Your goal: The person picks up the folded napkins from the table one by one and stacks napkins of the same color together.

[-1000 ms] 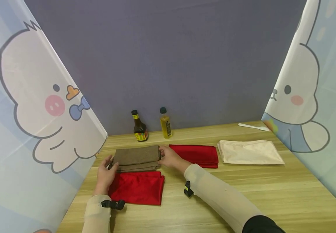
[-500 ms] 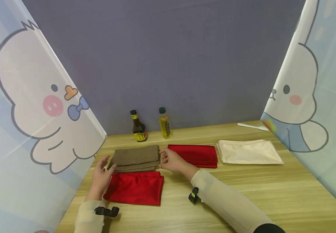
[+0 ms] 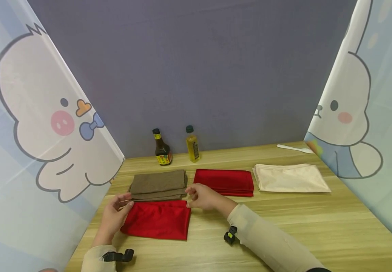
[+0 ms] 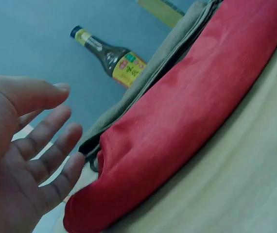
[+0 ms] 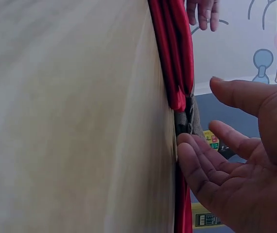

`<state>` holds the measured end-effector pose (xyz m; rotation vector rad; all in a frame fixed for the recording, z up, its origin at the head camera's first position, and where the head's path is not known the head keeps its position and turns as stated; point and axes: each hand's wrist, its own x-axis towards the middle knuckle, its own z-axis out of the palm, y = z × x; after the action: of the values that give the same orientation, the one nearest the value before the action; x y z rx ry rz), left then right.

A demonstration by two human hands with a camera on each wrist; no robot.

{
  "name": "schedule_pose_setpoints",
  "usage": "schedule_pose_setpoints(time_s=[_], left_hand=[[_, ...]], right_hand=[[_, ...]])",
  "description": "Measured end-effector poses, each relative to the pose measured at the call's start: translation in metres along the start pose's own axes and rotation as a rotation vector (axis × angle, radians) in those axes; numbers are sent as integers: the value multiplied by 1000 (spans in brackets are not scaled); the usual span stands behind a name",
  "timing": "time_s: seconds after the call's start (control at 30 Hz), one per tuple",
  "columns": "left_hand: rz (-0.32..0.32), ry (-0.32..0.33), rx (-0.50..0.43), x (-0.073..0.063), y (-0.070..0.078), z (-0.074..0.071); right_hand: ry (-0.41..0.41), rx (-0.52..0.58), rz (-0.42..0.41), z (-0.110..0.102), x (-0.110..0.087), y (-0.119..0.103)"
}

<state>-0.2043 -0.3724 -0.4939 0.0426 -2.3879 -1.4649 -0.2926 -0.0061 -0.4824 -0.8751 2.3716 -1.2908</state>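
Note:
A folded red cloth [image 3: 158, 221] lies on the wooden table in front of a folded brown cloth [image 3: 158, 183]. At the red cloth's left end is my left hand [image 3: 112, 215]; in the left wrist view its fingers are loosely bent with nothing between them. My right hand [image 3: 204, 197] is by the far right corner of that cloth, close to the brown one. The right wrist view shows the right hand's fingers [image 5: 199, 170] relaxed and spread from the thumb, holding nothing. Whether a fingertip touches cloth is hard to tell.
Behind the right hand lies a second folded red cloth [image 3: 226, 181], with a folded cream cloth [image 3: 291, 178] farther right. A dark sauce bottle [image 3: 163, 149] and a yellow oil bottle [image 3: 193, 145] stand at the back. A white plastic utensil [image 3: 294, 148] lies at the back right.
Both hands have come away from the ends of the brown cloth and moved nearer, to the ends of the front red cloth. The cloths look nearly unmoved.

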Motion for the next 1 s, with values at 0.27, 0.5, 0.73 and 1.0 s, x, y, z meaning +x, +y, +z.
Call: schedule_pose_setpoints(time_s=[0.27,0.5,0.73,1.0], left_hand=[[20,-107,65,0,-10,-6],[6,-126,79,-2,-12,-5],[7,-113,108,-2,-12,-4],[-70,-116,139,-3,-11,-4]], right_hand=[[-26,-32,2,2,-1,2],[-55,-54,-6,3,-3,2],[-69,-45,-32,5,-3,1],[-79,-45,-35,6,-3,0]])
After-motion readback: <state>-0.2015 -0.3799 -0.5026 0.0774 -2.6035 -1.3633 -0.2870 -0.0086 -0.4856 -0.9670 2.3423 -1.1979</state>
